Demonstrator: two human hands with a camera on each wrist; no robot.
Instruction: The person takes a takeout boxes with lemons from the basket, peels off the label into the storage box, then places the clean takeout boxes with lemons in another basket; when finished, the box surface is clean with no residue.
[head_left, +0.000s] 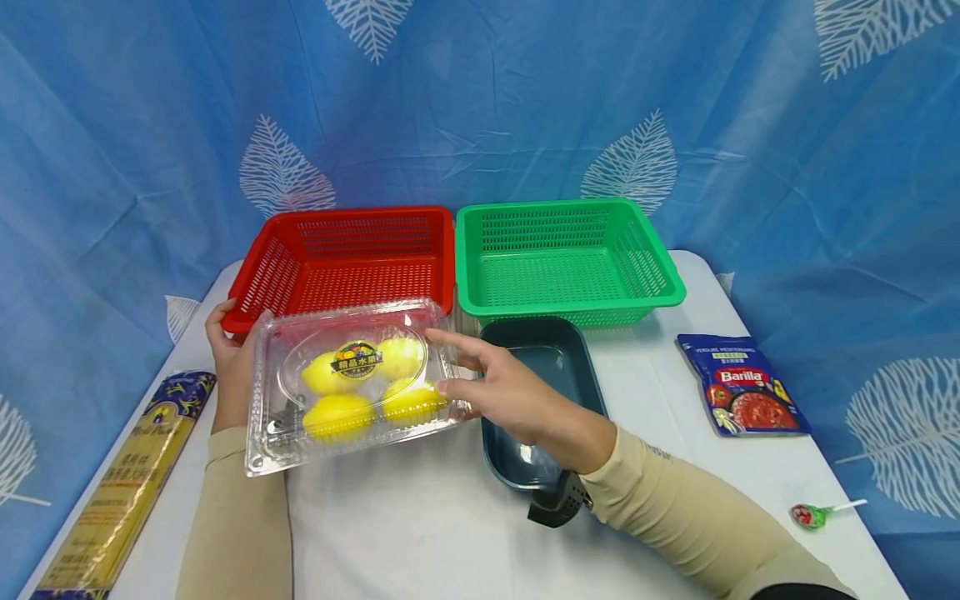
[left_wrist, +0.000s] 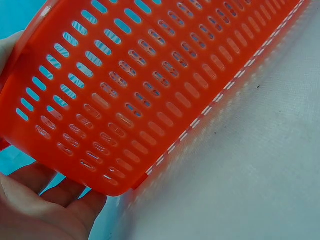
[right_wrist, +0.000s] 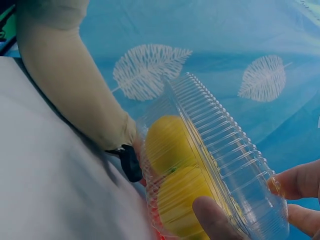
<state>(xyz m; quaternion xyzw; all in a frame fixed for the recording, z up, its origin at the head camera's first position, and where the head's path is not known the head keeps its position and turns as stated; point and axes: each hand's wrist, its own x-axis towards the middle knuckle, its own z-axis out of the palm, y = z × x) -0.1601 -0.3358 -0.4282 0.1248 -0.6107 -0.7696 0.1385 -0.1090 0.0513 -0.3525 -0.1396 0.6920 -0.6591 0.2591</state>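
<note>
My right hand holds a clear plastic clamshell box by its right end. Several yellow lemons show inside, under a fruit sticker on the lid. In the right wrist view, the thumb and fingers pinch the tilted box from both sides. At the front left corner of the red basket, my left hand grips the rim, partly hidden behind the box. The left wrist view shows its fingers around the basket's corner. The red basket holds nothing visible.
A green basket stands right of the red one. A dark blue pan lies below it, partly behind my right arm. Barilla sauce pouch and lollipop lie on the right, a spaghetti pack on the left.
</note>
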